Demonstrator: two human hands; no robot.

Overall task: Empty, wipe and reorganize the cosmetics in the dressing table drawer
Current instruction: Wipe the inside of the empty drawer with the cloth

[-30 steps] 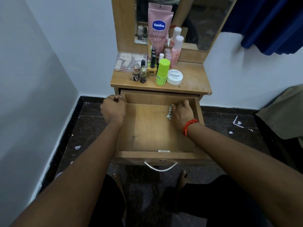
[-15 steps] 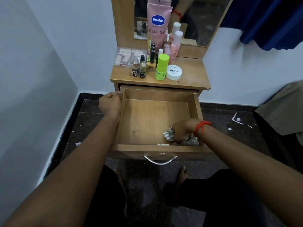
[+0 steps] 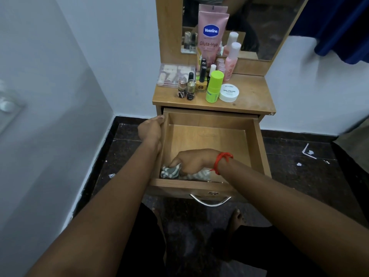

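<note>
Striped cloth point(image 3: 170, 172), soft and light, sits bunched in the front-left corner of the drawer point(image 3: 259, 148), clutched in the curled fingers of the right hand point(image 3: 192, 159). Hold it by the bunched middle so loose ends stay gathered. Left hand point(image 3: 150, 128) grips the drawer's left wall.

Matt wooden drawer point(image 3: 207, 136), striped cloth point(image 3: 171, 171)

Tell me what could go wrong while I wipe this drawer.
1. The drawer is pulled far out, and the right hand grips the cloth near its front; hard pressing might strain or tip it, though the left hand grips its side wall.
2. The bottles stand crowded on the tabletop just above; a jolt could topple one into the drawer.
</note>
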